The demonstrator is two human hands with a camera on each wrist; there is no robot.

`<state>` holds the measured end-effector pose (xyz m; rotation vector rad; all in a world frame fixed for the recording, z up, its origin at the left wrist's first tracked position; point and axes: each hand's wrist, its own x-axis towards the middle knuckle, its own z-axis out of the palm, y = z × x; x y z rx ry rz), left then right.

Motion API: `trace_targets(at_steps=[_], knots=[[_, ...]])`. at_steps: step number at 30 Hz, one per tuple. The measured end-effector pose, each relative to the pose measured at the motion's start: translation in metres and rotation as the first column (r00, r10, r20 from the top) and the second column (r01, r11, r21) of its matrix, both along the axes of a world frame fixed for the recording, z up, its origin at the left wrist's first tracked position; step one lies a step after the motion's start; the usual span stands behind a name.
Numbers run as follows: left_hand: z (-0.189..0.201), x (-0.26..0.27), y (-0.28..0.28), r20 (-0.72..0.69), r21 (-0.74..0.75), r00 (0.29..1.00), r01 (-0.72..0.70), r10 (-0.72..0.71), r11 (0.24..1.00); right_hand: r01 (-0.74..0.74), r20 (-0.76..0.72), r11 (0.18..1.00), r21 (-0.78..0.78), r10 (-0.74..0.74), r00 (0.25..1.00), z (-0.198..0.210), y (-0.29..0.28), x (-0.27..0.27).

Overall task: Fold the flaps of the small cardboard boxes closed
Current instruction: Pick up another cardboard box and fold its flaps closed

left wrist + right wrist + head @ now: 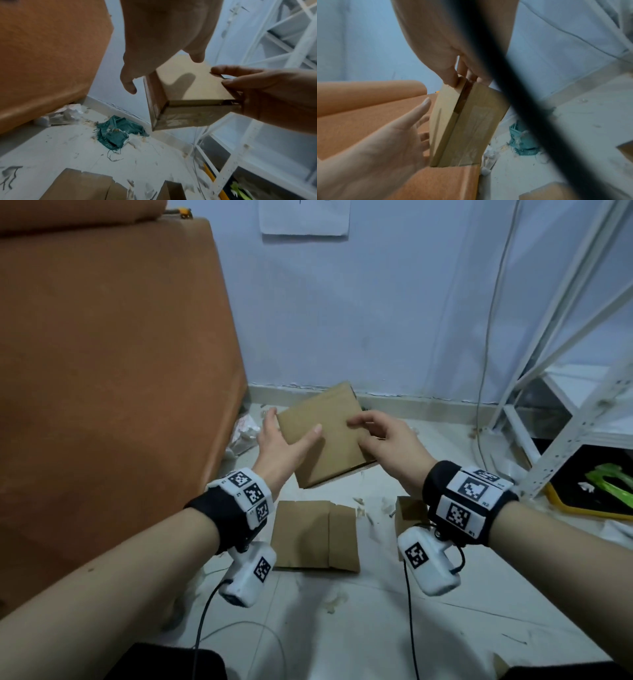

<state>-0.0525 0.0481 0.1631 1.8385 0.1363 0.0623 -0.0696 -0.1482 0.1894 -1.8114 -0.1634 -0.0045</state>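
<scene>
Littered floor below; right hand (383,436) pinching cardboard box (325,436), left hand (281,440) spread flat beside it.

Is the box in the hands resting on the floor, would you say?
No, the box hangs above the floor, pinched by the right hand.

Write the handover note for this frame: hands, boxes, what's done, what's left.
Right hand: pinches the right edge of the raised box, holding it off the floor.
Left hand: open, fingers straight at the box's left side; contact unclear.
Raised box: looks folded shut, with a small gap at one seam in the right wrist view.
On the floor: flat cardboard and another cardboard piece, mostly hidden behind the right wrist.
Left: press the seam closed, set the box down, do the others.
</scene>
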Motion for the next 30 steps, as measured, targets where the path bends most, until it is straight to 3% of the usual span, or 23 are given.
trace_targets(at_steps=[4,10,14,17,24,26,27,28,30], knots=[[0.002,0.008,0.007,-0.126,-0.297,0.991,0.006,-0.045,0.955,0.023,-0.123,0.967,0.253,0.008,0.992,0.002,0.004,0.001],[0.003,0.002,0.01,-0.156,-0.432,0.969,0.108,-0.193,0.895,0.168,-0.273,0.873,0.459,-0.042,0.961,-0.001,0.004,0.001],[-0.001,-0.004,0.003,-0.112,-0.367,0.976,0.132,-0.185,0.921,0.216,-0.277,0.917,0.336,-0.123,0.953,-0.007,-0.004,0.001],[-0.005,-0.007,-0.005,-0.05,-0.327,0.983,0.149,-0.175,0.933,0.173,-0.293,0.956,0.235,-0.1,0.951,-0.014,-0.007,0.0],[-0.003,-0.006,-0.007,-0.009,-0.246,0.971,0.23,-0.239,0.942,0.148,-0.336,0.969,0.198,-0.075,0.939,-0.023,-0.01,0.005],[-0.001,-0.007,-0.006,0.027,-0.172,0.974,0.226,-0.225,0.959,0.121,-0.317,0.988,0.099,-0.083,0.945,-0.024,-0.01,0.006],[0.001,-0.007,-0.006,0.05,-0.117,0.973,0.232,-0.227,0.966,0.105,-0.268,0.993,-0.06,-0.118,0.956,-0.023,-0.01,0.006],[0.001,-0.007,-0.006,0.069,-0.048,0.968,0.245,-0.242,0.968,0.098,-0.187,0.953,-0.285,-0.156,0.97,-0.022,-0.01,0.007],[0.0,-0.007,-0.005,0.074,0.107,0.949,0.299,-0.308,0.948,0.119,0.051,0.734,-0.669,-0.114,0.992,-0.02,-0.009,0.005]])
